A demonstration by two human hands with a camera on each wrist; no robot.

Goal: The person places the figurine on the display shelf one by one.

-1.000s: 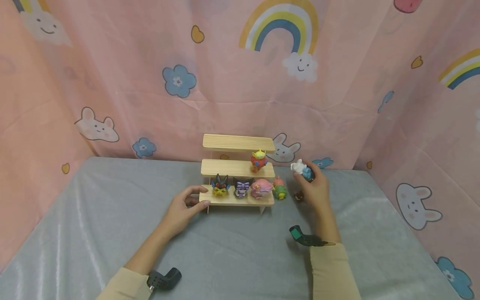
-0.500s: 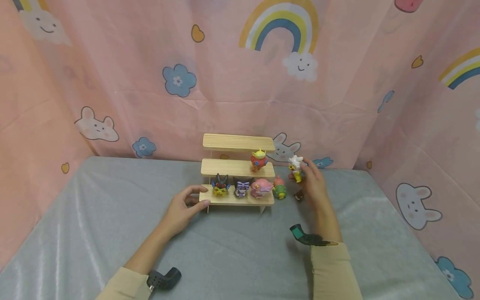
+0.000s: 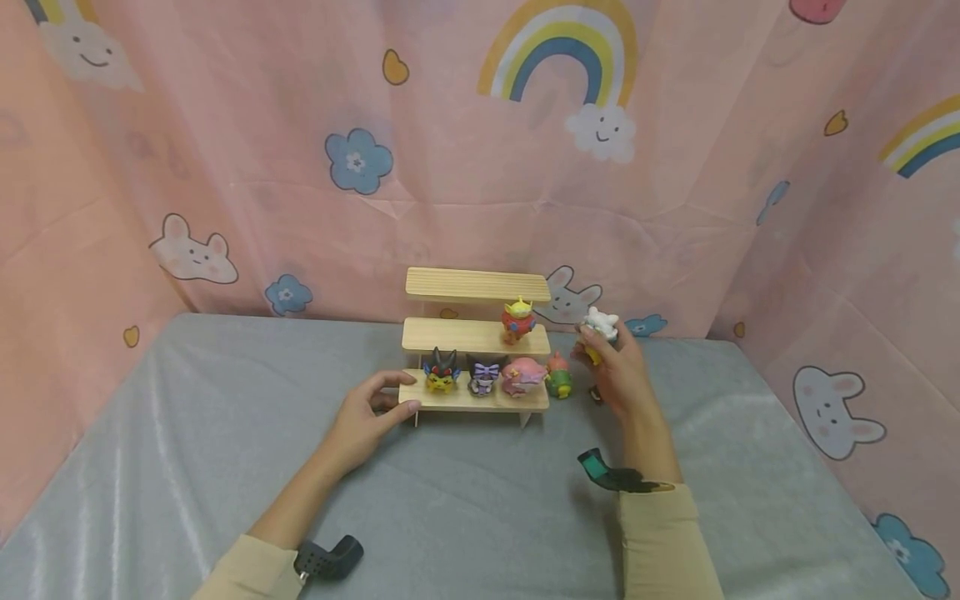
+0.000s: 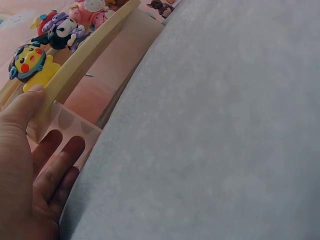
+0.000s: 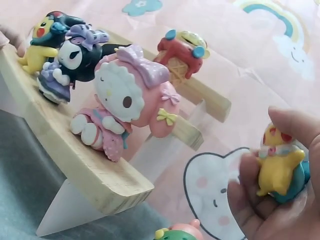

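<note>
My left hand (image 3: pixel 367 417) holds the left end of the lowest shelf of a three-tier wooden display stand (image 3: pixel 472 285); in the left wrist view its thumb lies on the board and its fingers reach down by the pale side leg. To the right of the stand, above the table, my right hand (image 3: pixel 626 375) grips a yellow figurine (image 5: pixel 280 172) with red cheeks and a white top. On the lowest shelf are a yellow figurine in a dark hood (image 3: pixel 441 377), a black-and-purple one (image 3: pixel 483 379) and a pink one (image 3: pixel 522 377). A red figurine (image 3: pixel 517 323) occupies the middle shelf's right end.
A green-and-pink figurine (image 3: pixel 559 379) stands on the grey cloth (image 3: pixel 480 500) just right of the stand. Beside it, a small brown figurine (image 3: pixel 596 394) is partly hidden by my right hand. A pink patterned curtain (image 3: pixel 465 167) hangs behind.
My right hand has turned the yellow figurine about and shifted its fingers on it, staying right of the stand. The left hand and the shelf figurines have not moved.
</note>
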